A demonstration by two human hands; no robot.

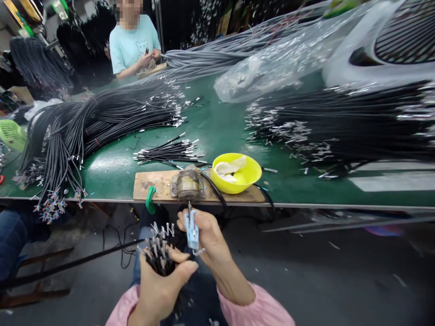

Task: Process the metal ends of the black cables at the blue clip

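Observation:
In my left hand (159, 280) is an upright bundle of short black cables (161, 258), its silvery, stripped ends sticking up past the fingers. My right hand (209, 233) is closed around a light-blue plastic clip-like tool (192, 230), just below the table's front edge. A thin metal shaft (189, 206) runs from the small grimy motor (188, 183) down to the top of this blue tool. Close to the tool's lower end is a thin pale wire end (199, 251); whether it comes from the bundle I cannot tell.
The motor sits on a wooden board (159, 181) with a green clamp (150, 199). Beside it stands a yellow bowl (238, 183) with white cloth-like material. Black cable piles (102, 113) cover the green table (217, 127). Across it a person (136, 45) handles something small.

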